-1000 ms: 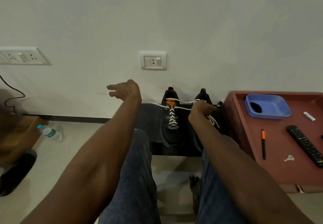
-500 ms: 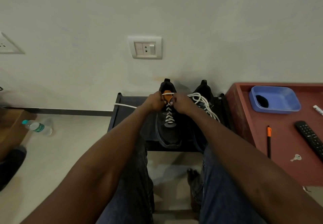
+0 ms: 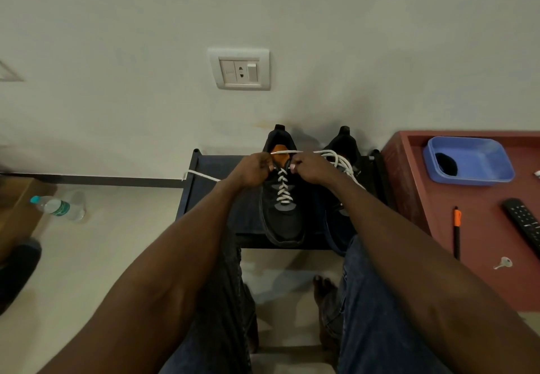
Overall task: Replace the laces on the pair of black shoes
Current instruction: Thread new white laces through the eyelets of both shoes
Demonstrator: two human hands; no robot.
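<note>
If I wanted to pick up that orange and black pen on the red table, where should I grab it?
Grab the pen around its middle, coming straight down from above with finger and thumb on its two long sides. It lies flat on the red table, pointing toward the wall, with bare table either side, so your fingers should fit.

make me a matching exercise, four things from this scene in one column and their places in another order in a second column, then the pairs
Things:
1. blue tray
2. water bottle
3. wall socket
4. white lace

Places:
A. lying on the floor at the left
B. threaded up the left black shoe
C. at the far end of the red table
D. on the wall above the shoes

Pairs: 1-C, 2-A, 3-D, 4-B
</note>
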